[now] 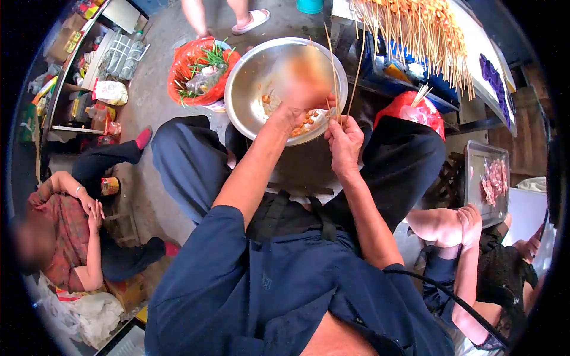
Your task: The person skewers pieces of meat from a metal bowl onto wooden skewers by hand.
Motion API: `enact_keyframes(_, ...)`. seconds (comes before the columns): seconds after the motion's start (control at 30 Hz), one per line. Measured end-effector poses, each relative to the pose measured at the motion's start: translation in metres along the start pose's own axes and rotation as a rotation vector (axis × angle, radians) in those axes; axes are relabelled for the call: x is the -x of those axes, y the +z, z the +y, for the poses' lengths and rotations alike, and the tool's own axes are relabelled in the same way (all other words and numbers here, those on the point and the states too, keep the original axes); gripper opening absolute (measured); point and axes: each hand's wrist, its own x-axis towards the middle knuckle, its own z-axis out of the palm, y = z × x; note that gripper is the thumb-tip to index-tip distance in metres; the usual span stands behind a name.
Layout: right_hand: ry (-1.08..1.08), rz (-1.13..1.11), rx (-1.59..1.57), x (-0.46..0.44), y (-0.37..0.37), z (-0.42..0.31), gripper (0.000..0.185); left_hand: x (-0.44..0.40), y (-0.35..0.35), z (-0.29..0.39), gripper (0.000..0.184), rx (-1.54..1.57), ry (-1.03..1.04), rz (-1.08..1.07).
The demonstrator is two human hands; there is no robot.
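A large steel basin [236,113] stands between my knees, with small orange-brown food pieces [309,123] and sauce inside it. My left hand [292,114] reaches over the basin. Its fingers and whatever may be in them are lost in a blurred patch with orange and red tones. Near the basin's right rim, my right hand [345,142] is closed around thin bamboo skewers [356,77] that point up and away from me. The skewer tips by the left hand run close to the blur, so I cannot tell whether they touch anything there.
A red-bagged bucket [178,71] with green vegetables stands left of the basin. Many loaded skewers [415,29] lie on the table [487,41] at upper right. A red bag [409,113] holds sticks. People sit on both sides; one is near a meat tray [475,178].
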Motion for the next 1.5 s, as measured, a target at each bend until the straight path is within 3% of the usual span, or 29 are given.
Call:
enact_keyframes(0.27,0.030,-0.013,0.050,0.002,0.002,-0.001,0.010,-0.008,-0.002,0.002,0.016,0.034,0.039,0.117)
enact_keyframes(0.53,0.065,0.054,0.087,0.007,-0.003,0.010,0.017,0.004,0.013,0.014,0.021,-0.124,-0.013,0.025)
enact_keyframes(0.7,-0.078,0.037,0.264,0.009,-0.006,0.020,0.022,-0.005,0.006,0.009,0.016,-0.024,-0.002,0.123)
enact_keyframes(0.93,0.031,0.032,0.036,0.021,0.001,0.014,0.021,-0.004,0.026,0.023,0.016,-0.125,-0.013,0.102)
enact_keyframes(1.0,0.057,0.021,-0.135,0.023,-0.003,0.007,0.016,0.000,0.037,0.041,0.016,-0.216,0.140,0.182)
enact_keyframes(1.1,0.084,0.045,-0.145,0.023,-0.012,-0.005,0.022,-0.008,0.050,0.086,0.016,-0.311,0.375,0.170)
enact_keyframes(1.3,0.060,-0.016,-0.046,0.031,-0.004,0.004,0.025,-0.037,0.132,0.170,0.011,-0.655,0.369,0.154)
enact_keyframes(1.33,0.091,-0.060,-0.024,0.033,-0.004,0.004,0.026,-0.065,0.157,0.184,0.011,-0.658,0.451,0.029)
enact_keyframes(1.5,0.086,-0.041,0.017,0.032,-0.005,0.006,0.028,-0.143,0.237,0.201,0.021,-0.908,0.645,0.026)
